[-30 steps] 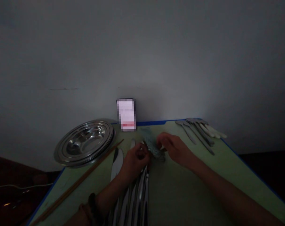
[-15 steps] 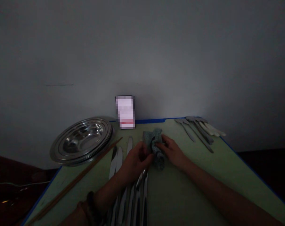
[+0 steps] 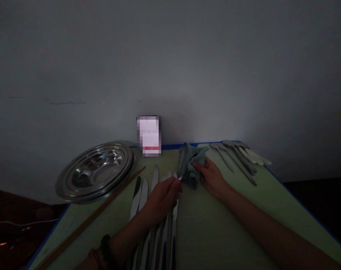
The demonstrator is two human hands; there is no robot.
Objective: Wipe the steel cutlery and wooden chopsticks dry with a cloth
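Note:
My left hand (image 3: 165,191) is closed on a thin metal utensil (image 3: 181,177). Only a short shiny length of it shows; the rest disappears into a crumpled grey-green cloth (image 3: 189,159), so its kind is hidden. With thumb and fingers pinched, my right hand (image 3: 211,175) grips that cloth around the utensil's far end. Beneath my left hand and forearm lies a row of several table knives (image 3: 142,195), partly covered by the arm.
A stack of shiny metal dishes (image 3: 67,183) stands at the left edge of the green table (image 3: 215,232). Long wooden chopsticks (image 3: 94,212) lie beside it. Several spoons (image 3: 238,159), some white-handled, rest at the back right. A lit phone (image 3: 150,137) leans against the wall.
The cloth has opened out and moved slightly up and right with my right hand. My left hand has drawn a little apart from it, exposing part of the metal utensil.

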